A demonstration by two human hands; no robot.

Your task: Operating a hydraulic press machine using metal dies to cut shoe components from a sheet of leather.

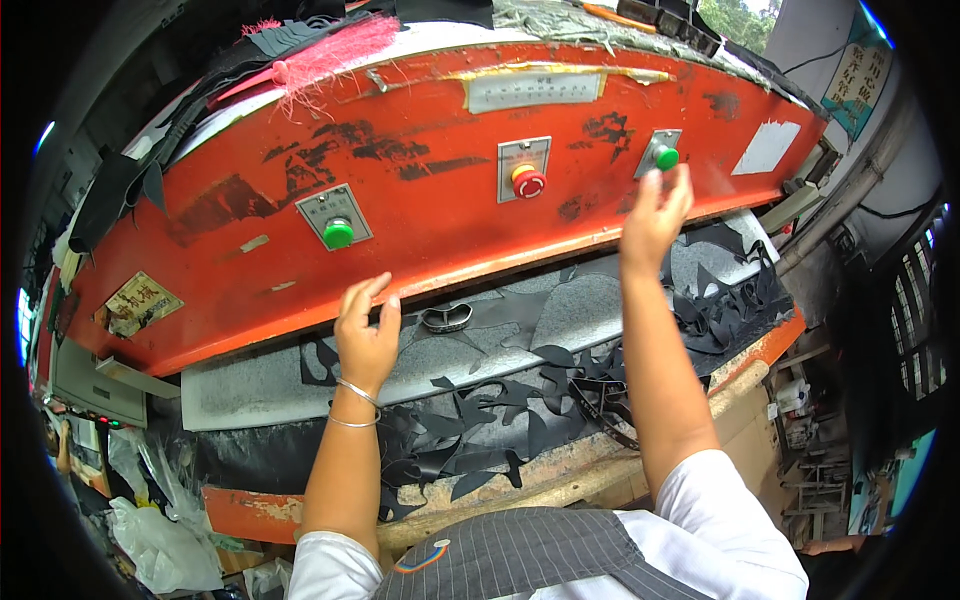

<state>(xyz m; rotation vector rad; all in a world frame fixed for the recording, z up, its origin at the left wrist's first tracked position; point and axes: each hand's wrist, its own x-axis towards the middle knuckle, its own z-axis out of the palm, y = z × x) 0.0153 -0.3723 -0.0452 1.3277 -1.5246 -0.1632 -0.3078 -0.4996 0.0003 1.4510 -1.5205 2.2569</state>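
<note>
My right hand (655, 222) is raised with its fingers apart, just below and in front of the right green push button (665, 157) on a red press beam (430, 220). Whether a fingertip touches the button I cannot tell. Lower down, my left hand (366, 335) hovers in front of the beam's lower edge, thumb and fingers spread, below the left green push button (338, 234) and apart from it. Neither hand holds anything. Between them, a small curved metal cutting die (447, 317) sits on dark sheet material (505, 315) on the pale cutting bed (260, 393), under the beam.
A red stop button (529, 182) with a yellow collar sits mid-beam. Dark cut scraps (500, 420) pile along the bed's front, with more dies (605, 405) among them. Pink frayed material (340, 60) and dark sheets lie on top. A plastic bag (165, 545) is at lower left.
</note>
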